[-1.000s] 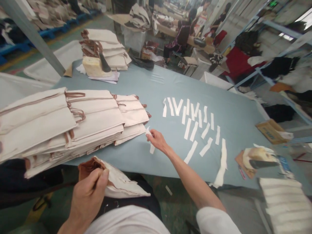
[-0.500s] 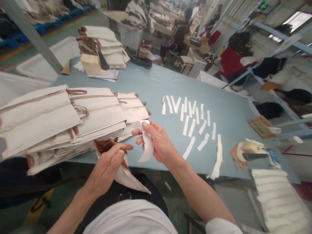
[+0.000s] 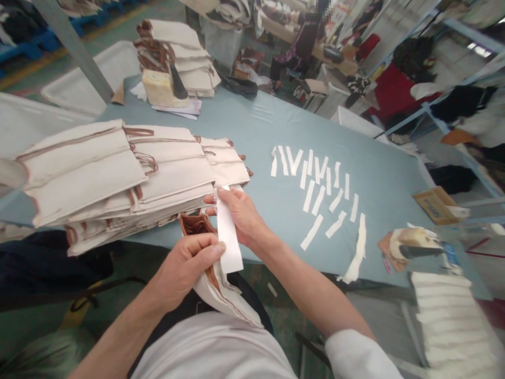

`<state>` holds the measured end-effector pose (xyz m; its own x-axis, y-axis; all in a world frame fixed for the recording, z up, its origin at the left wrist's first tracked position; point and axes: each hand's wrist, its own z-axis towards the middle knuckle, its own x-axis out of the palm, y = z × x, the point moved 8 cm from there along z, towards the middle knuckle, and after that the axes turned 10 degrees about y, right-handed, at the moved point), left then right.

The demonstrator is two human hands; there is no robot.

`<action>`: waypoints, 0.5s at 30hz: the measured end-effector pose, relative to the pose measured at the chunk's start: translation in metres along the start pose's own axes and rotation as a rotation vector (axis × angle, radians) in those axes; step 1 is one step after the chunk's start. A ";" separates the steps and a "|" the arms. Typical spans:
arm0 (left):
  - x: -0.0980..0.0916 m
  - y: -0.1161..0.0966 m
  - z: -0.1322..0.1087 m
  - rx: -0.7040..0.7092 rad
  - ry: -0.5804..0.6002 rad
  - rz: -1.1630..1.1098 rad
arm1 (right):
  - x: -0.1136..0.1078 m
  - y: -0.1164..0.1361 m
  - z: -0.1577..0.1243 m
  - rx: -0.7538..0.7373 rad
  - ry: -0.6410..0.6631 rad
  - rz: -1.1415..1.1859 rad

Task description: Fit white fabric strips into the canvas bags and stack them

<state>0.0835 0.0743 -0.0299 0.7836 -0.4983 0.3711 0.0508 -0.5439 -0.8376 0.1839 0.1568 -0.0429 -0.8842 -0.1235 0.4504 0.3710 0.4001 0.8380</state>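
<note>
Just off the near edge of the blue-green table (image 3: 276, 121), the left hand (image 3: 185, 268) grips a cream bag (image 3: 224, 302) near its top. The fingers are curled in at the bag's mouth, and brown lining (image 3: 197, 223) shows inside. The bag tips down, away from the table.

Over that same edge of the table, the right hand (image 3: 240, 213) pinches a white strip (image 3: 229, 242) between thumb and fingers, up at the strip's far end. The strip points down beside the bag's mouth, and the left thumb seems to touch its side. A bit more white shows behind the right hand; I cannot tell if it is part of the same strip.

To me, the step in hand looks like bringing the strip and the bag together. I cannot tell if the strip's low end touches the bag. The next move would call for a soft pinch, so the strip does not bend, and a still left hand, so the mouth does not sag.

On the table's left side lies a big pile of bags (image 3: 173, 163). Right of the table's middle lie many small strips (image 3: 309, 196), and a longer strip (image 3: 358, 250) lies at its near edge.
</note>
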 end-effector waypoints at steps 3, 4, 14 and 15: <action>0.004 0.003 -0.007 -0.093 -0.048 -0.134 | -0.001 -0.013 -0.003 0.062 0.008 0.019; 0.005 0.001 -0.010 -0.104 -0.069 -0.148 | -0.001 -0.014 -0.006 0.065 0.023 0.003; 0.015 -0.011 -0.015 -0.101 -0.095 -0.022 | -0.029 -0.009 -0.030 -0.011 -0.033 -0.117; 0.015 -0.009 -0.015 -0.099 -0.087 -0.019 | -0.030 -0.008 -0.030 -0.020 -0.039 -0.133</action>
<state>0.0855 0.0618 -0.0104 0.8343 -0.4288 0.3466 0.0083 -0.6188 -0.7855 0.2162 0.1303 -0.0542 -0.9361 -0.1393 0.3229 0.2546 0.3647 0.8956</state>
